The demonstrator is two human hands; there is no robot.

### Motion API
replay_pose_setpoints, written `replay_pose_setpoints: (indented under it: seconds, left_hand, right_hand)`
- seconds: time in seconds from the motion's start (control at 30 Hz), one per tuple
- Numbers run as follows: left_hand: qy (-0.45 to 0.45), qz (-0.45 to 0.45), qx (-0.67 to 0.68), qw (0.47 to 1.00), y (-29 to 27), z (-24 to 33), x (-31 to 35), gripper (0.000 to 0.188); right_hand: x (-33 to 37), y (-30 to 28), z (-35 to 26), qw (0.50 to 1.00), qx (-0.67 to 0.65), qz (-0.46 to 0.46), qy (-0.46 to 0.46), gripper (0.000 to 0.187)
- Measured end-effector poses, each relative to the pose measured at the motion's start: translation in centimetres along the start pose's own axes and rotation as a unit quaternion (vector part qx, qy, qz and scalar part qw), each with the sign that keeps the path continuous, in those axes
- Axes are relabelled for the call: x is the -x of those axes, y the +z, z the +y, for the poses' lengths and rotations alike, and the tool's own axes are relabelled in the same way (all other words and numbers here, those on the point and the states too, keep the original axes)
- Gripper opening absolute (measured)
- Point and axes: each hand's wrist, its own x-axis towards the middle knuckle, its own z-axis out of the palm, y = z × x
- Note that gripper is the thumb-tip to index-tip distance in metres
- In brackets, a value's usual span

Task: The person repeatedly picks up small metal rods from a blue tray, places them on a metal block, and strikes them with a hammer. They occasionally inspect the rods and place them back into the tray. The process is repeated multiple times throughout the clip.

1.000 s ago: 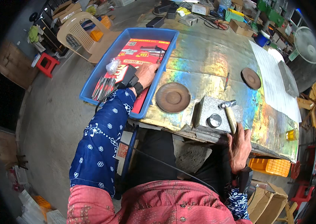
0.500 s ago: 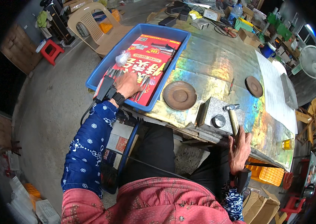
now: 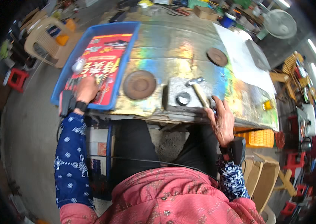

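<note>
My left hand (image 3: 87, 89) is in the blue tray (image 3: 133, 44), low over several slim metal rods, perhaps punches or chisels (image 3: 105, 89). Its fingers are smeared by motion, so any hold is hidden. My right hand (image 3: 223, 123) is at the bench edge, fingers apart, its thumb beside the handle end of a hammer (image 3: 199, 91). The hammer lies across a grey metal block (image 3: 176, 86), with a small round dark piece (image 3: 183, 98) on the same block. Between tray and block sits a round brown dish (image 3: 140, 85). A second brown dish (image 3: 217, 56) lies farther back.
White paper (image 3: 236, 56) covers the bench's right side, near a small yellow pot (image 3: 267, 105). A clear crumpled bag (image 3: 78, 65) is in the tray. A beige chair (image 3: 45, 41) stands left, a yellow crate (image 3: 260, 138) and a cardboard box (image 3: 264, 175) at lower right.
The view has turned to the right, so the bench appears shifted left. My right hand has come up beside the hammer handle with fingers spread. My left hand stays over the metal rods.
</note>
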Motion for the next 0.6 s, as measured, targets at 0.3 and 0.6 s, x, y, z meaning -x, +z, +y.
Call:
replay_pose_setpoints:
  seconds: [0.3,0.6]
  left_hand:
    - [-0.017,0.098,0.359,0.928,-2.7,1.6,1.6,0.014]
    - [0.034,0.017,0.576,0.816,-8.0,10.2,5.5,0.016]
  right_hand:
    - [-4.0,0.1,5.5,0.999,0.041,0.029,0.012,0.028]
    - [-7.5,2.7,10.8,0.997,0.071,-0.009,0.031,0.025]
